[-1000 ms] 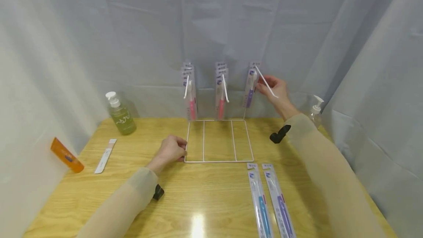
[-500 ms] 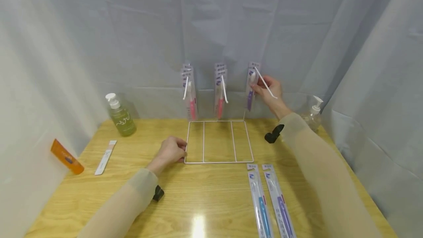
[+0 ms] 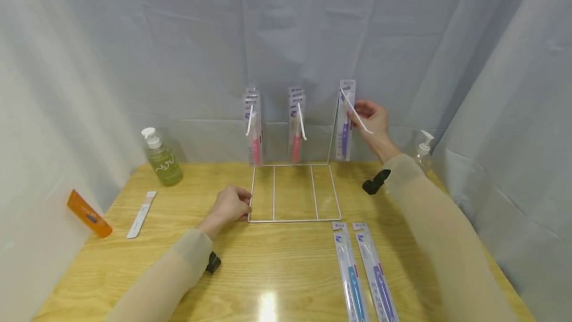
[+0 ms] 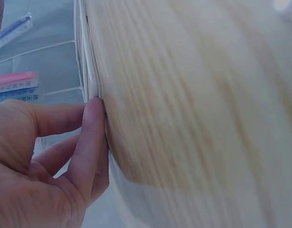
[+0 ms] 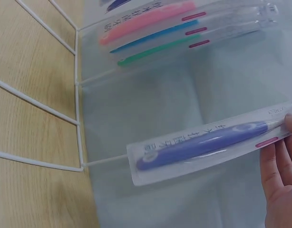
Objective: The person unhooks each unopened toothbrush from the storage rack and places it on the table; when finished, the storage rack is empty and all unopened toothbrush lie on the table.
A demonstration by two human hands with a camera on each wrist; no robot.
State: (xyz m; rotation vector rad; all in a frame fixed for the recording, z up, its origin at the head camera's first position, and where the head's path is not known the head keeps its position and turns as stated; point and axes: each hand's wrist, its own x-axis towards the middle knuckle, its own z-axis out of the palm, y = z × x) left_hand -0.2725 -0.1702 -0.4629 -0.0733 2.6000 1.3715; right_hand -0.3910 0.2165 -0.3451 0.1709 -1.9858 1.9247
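Right hand (image 3: pixel 373 120) raised at the rightmost peg of the white wire rack (image 3: pixel 295 193), fingertips pinching the upper part of a packaged purple toothbrush (image 3: pixel 345 120) that hangs upright against the rack's back, beside the two pegs carrying pink toothbrush packs (image 3: pixel 254 128). Left hand (image 3: pixel 230 203) rests on the wooden surface (image 3: pixel 178 252), fingers curled, fingertips pressed to the front left corner of the rack's base. Two more toothbrush packs (image 3: pixel 362 272), one blue and one purple, lie flat near the front right; green pump bottle (image 3: pixel 160 159) stands back left.
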